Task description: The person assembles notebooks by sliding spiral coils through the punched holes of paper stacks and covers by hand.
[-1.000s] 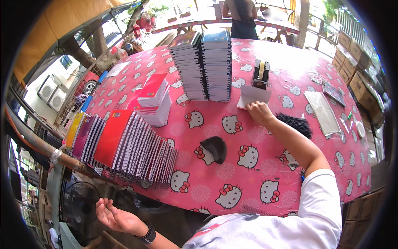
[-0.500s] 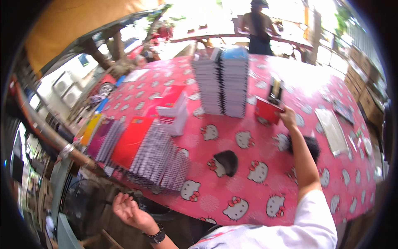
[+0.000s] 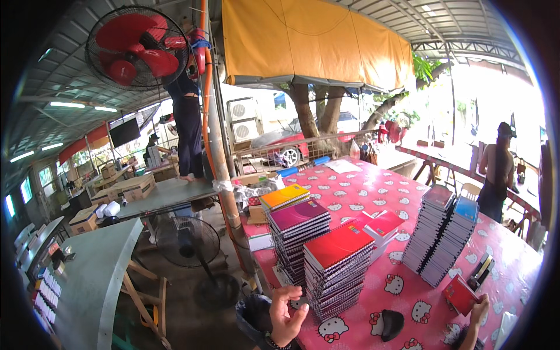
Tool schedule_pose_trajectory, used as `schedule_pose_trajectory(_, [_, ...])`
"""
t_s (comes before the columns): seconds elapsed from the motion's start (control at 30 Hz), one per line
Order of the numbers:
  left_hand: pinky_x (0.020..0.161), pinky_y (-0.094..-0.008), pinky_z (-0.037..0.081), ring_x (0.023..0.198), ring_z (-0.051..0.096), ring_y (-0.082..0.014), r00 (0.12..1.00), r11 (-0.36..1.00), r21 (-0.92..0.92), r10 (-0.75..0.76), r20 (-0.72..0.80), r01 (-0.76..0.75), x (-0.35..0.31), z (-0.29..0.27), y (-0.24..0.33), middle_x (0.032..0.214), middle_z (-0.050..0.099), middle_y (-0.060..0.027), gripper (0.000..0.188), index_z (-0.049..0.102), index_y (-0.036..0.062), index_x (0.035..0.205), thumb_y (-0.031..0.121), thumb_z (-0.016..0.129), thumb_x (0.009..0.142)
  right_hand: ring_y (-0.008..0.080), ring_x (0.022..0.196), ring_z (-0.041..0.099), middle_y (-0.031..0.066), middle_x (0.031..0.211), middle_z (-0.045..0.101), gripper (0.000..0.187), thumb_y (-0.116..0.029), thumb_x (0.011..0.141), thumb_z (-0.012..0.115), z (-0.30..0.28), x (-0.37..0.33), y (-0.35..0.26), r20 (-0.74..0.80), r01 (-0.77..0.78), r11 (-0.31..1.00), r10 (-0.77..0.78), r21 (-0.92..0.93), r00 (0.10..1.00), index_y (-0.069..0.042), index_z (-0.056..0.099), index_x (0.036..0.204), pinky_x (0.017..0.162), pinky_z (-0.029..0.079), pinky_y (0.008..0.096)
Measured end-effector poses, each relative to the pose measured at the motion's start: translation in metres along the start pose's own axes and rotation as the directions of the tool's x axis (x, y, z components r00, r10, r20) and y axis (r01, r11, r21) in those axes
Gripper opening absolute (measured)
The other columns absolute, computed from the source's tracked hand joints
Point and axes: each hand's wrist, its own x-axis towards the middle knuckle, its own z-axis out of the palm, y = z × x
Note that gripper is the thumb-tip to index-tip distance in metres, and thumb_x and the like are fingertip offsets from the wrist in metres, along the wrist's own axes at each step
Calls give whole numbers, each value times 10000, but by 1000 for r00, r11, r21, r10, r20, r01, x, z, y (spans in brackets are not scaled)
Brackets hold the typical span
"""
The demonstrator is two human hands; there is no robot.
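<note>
At the lower right, my right hand (image 3: 479,310) grips a small red notebook (image 3: 460,294) by its near edge. A black stapler-like tool (image 3: 482,272) lies just beyond it. My left hand (image 3: 284,318) is raised by the table's near left edge, its fingers apart and nothing in them. Closest to it stands a tall stack of red spiral notebooks (image 3: 338,248). Beside that are a purple stack (image 3: 298,217) and a yellow notebook pile (image 3: 284,196). Behind the red stack lie several red-covered booklets (image 3: 382,224). Two tall stacks of spiral notebooks (image 3: 429,233) stand farther right.
A pink patterned cloth covers the table (image 3: 356,201); a dark rounded object (image 3: 392,324) rests near its front. Left of it are a metal pole (image 3: 228,210), a standing fan (image 3: 186,236) and a grey table (image 3: 96,274). One person (image 3: 188,125) stands on another table; another (image 3: 497,172) is far right.
My view has swung left and up, bringing in the fans and the people's workspace. My right hand still holds the red notebook. My left hand has risen, now upright beside the red stack.
</note>
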Motion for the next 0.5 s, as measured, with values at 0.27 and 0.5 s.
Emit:
schedule_pose_trajectory(0.27, [951,-400,410,1187,473,-280,885,983,29,151,440,-182,-42,47,-3,1290,454,-135,638,379,65,1335,45,673,770,113,583,507,45,646,542,201,61,622,619,-63,-12,-116,199,-31,931,-45,363,979,-35,557,788,547,403,277])
schedule_pose_trajectory(0.5, [893,-359,447,1093,534,-221,719,908,-44,-300,627,417,-85,90,8,1166,544,-106,480,467,44,1255,69,639,807,84,600,543,34,682,579,155,24,761,715,-134,-109,-276,667,-388,715,-147,582,730,-42,639,879,515,413,209])
